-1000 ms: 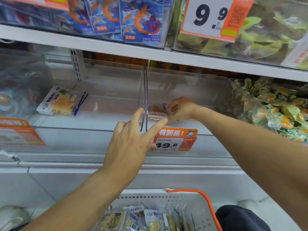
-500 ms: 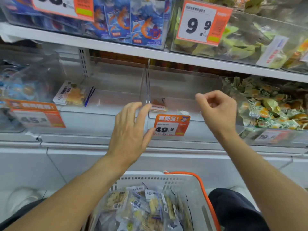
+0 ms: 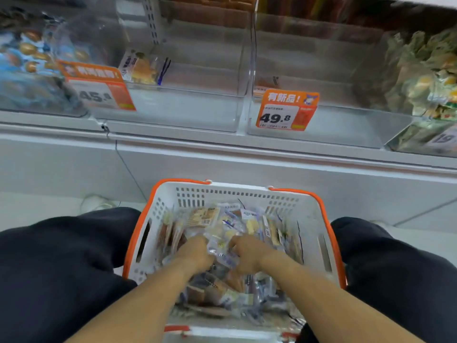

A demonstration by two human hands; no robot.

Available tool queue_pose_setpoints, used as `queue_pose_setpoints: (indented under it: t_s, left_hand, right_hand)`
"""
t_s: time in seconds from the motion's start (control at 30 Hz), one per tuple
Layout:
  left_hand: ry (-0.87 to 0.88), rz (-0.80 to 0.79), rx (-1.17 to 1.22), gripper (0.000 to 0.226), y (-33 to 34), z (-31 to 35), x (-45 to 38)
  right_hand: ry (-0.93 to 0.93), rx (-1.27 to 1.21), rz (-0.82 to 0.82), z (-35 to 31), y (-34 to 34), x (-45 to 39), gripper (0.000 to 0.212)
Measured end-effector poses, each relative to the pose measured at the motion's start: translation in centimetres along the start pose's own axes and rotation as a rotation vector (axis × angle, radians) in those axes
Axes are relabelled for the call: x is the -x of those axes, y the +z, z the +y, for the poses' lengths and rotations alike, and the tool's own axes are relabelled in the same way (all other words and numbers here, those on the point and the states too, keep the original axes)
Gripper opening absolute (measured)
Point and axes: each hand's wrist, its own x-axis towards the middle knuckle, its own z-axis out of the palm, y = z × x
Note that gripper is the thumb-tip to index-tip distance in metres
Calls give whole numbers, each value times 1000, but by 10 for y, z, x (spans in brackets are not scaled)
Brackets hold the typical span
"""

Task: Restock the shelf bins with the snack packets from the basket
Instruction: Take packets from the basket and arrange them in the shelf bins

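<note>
A white basket with an orange rim sits between my knees, piled with clear snack packets. Both hands are down in the pile. My left hand and my right hand have their fingers curled into the packets, gripping a clear packet that lies between them; the fingertips are buried. On the shelf above, the left clear bin holds one packet. The right clear bin holds an orange packet at its left wall.
Orange price tags hang on the bin fronts, 45.8 and 49.8. A bin of green and yellow packets stands at the right, one of blue and gold packets at the left. My dark trouser legs flank the basket.
Both hands came down from the shelf bins into the basket and curled into the packets. The view tilted down, so the upper shelf is gone and the whole basket shows.
</note>
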Motion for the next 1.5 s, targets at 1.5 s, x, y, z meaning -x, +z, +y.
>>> queue_pose_setpoints:
  t_s: [1.5]
  left_hand:
    - [515,272,769,20,-221,69,80]
  right_hand:
    - [-649,-1107,657,-73,-139,98,50]
